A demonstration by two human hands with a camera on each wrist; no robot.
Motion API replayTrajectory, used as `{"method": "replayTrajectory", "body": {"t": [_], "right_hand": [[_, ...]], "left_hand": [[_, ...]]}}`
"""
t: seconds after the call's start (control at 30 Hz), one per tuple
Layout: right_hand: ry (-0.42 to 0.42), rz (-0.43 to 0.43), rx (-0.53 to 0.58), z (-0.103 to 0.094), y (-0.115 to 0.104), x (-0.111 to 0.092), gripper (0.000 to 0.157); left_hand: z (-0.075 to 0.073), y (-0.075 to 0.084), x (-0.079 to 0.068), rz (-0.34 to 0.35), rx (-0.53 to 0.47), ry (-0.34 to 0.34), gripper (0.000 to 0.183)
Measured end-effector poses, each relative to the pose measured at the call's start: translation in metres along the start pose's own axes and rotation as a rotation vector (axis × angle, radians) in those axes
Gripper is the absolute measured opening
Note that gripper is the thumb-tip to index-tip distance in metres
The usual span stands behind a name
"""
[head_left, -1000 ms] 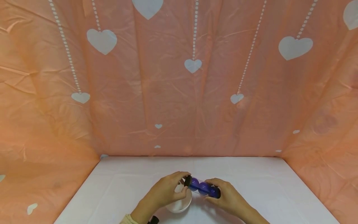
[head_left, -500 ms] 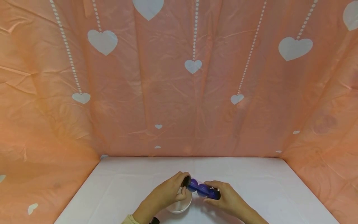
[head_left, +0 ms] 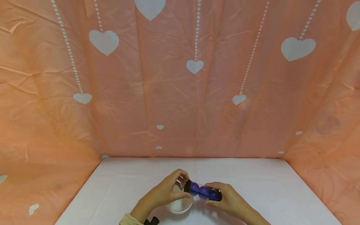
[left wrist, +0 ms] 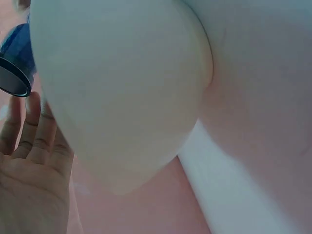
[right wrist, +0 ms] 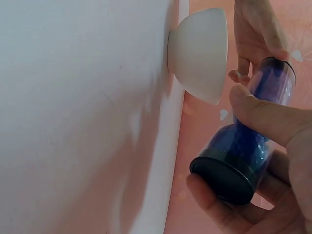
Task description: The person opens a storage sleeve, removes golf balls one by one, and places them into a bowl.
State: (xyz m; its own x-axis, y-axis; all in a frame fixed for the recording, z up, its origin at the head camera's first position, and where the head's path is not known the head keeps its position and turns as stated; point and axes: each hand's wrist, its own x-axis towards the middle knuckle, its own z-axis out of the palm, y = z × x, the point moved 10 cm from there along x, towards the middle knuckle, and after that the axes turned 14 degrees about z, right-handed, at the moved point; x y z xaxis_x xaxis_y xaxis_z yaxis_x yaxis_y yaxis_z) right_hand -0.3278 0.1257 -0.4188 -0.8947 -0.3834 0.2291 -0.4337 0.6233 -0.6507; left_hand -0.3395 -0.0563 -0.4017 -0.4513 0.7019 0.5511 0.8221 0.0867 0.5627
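A clear tube (head_left: 201, 191) with black end caps and blue-purple balls inside is held above the table, slightly tilted. My right hand (head_left: 227, 198) grips its right end, thumb on one side and fingers on the other, as the right wrist view also shows. My left hand (head_left: 166, 191) is at the other end with its fingers loosely extended beside the cap (head_left: 187, 186). Fingertips reach the cap's edge in the left wrist view, and whether they press on it I cannot tell. A white bowl (head_left: 180, 207) stands below the left hand, partly hidden by it.
The white table (head_left: 126, 178) ends at an orange backdrop (head_left: 174, 109) with pale hearts, which also rises on both sides. A small black object (head_left: 154, 221) shows beside the left wrist at the bottom edge. The bowl's wall (left wrist: 122, 87) fills much of the left wrist view.
My left hand's fingers wrapped over the cap half a second ago and have since loosened and spread away from it. The right hand keeps the tube in nearly the same place.
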Motion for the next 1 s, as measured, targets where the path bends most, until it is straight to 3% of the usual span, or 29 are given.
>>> {"method": "replayTrajectory", "body": {"t": [0.4, 0.67, 1.0], "right_hand": [[-0.063, -0.005, 0.058, 0.006, -0.003, -0.002, 0.046], [-0.088, -0.006, 0.052, 0.007, -0.004, -0.002, 0.048], [-0.086, -0.034, 0.06, 0.008, -0.006, -0.003, 0.047]], "left_hand": [[0.005, -0.002, 0.0, 0.03, -0.042, -0.022, 0.049], [0.012, -0.004, -0.002, -0.024, -0.094, -0.08, 0.049], [0.015, -0.005, -0.004, -0.059, -0.171, -0.09, 0.047]]}}
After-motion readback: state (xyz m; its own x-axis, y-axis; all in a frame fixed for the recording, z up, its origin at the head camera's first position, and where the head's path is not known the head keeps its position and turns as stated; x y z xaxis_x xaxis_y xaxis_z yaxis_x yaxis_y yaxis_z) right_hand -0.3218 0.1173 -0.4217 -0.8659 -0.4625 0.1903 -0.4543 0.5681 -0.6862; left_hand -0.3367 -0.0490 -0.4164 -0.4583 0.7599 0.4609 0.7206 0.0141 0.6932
